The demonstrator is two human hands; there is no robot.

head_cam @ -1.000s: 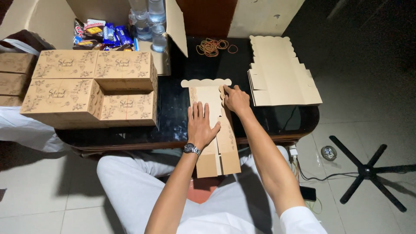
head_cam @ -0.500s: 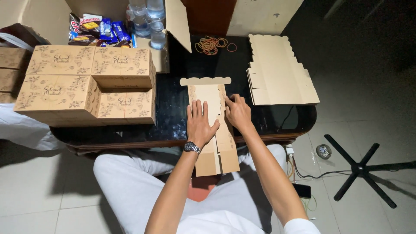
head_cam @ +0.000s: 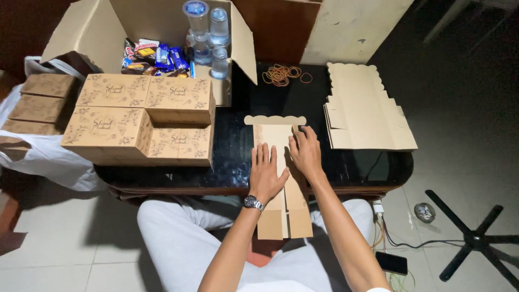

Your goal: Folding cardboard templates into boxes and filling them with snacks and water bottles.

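Both hands lie flat and open, gripping nothing, pressed palm-down on a flat unfolded cardboard box blank (head_cam: 275,138). The left hand (head_cam: 266,174), with a wristwatch (head_cam: 252,203) on its wrist, rests on the blank's left half with fingers spread and pointing away from the person. The right hand (head_cam: 305,153) sits just beside it, a little farther in, fingers curled slightly over the blank's right half. The blank runs lengthwise under both palms: its near end hangs off the near edge of the dark table (head_cam: 238,157) over the person's lap, and its scalloped far end lies toward the table's middle.

To the left, along the near-left part of the table, stand stacked closed brown printed boxes (head_cam: 143,116). At the right edge lies a pile of flat blanks (head_cam: 365,111) with scalloped edges. Beyond the hands, near the far edge, a loose heap of rubber bands (head_cam: 281,74) rests on the dark top. At the far left corner an open carton (head_cam: 162,32) holds snack packets (head_cam: 154,54) and water bottles (head_cam: 208,32).
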